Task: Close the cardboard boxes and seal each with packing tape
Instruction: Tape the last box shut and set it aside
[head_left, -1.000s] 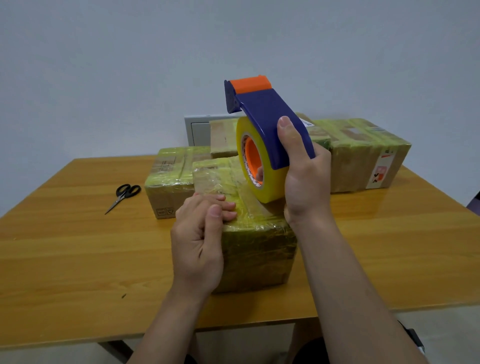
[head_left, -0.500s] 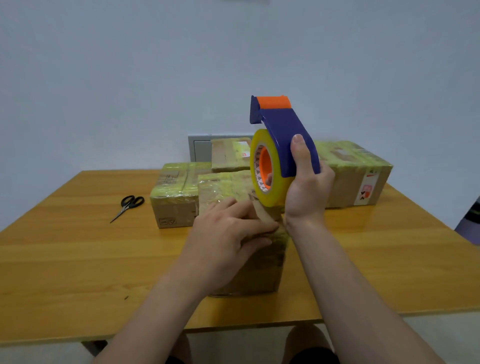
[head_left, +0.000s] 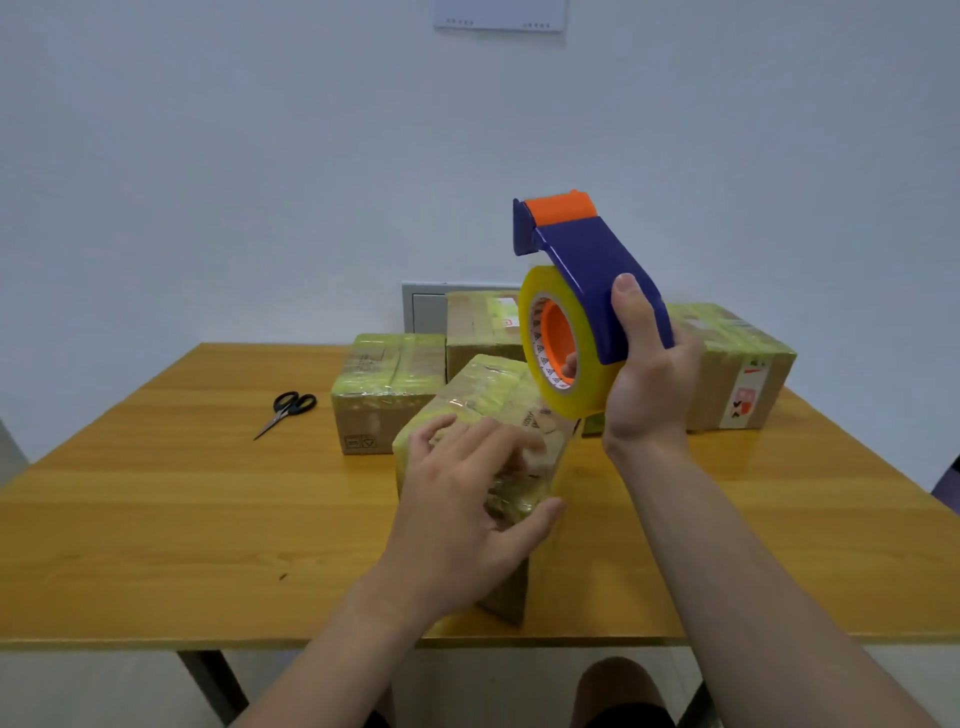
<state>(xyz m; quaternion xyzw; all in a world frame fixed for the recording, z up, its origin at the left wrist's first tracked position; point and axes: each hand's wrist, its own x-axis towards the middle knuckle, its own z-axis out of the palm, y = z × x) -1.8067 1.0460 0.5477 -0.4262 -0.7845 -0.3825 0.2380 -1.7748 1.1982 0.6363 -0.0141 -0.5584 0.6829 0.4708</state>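
Note:
A cardboard box (head_left: 488, 395) wrapped in yellowish tape stands turned at an angle near the table's front edge. My left hand (head_left: 467, 509) lies over its near top corner with fingers spread, thumb on the right side. My right hand (head_left: 649, 374) grips a blue and orange tape dispenser (head_left: 587, 291) with a yellow roll, held upright just above the box's right far corner. A strip of clear tape runs from the roll down to the box.
Three other taped boxes stand behind: one at the left (head_left: 387, 395), one in the middle back (head_left: 480, 327), a long one at the right (head_left: 737, 369). Black scissors (head_left: 288, 410) lie on the wooden table (head_left: 156, 519) at the left.
The front box has been turned so a corner faces me. My left hand slid from flat on the top to the near corner. The dispenser stays raised in my right hand.

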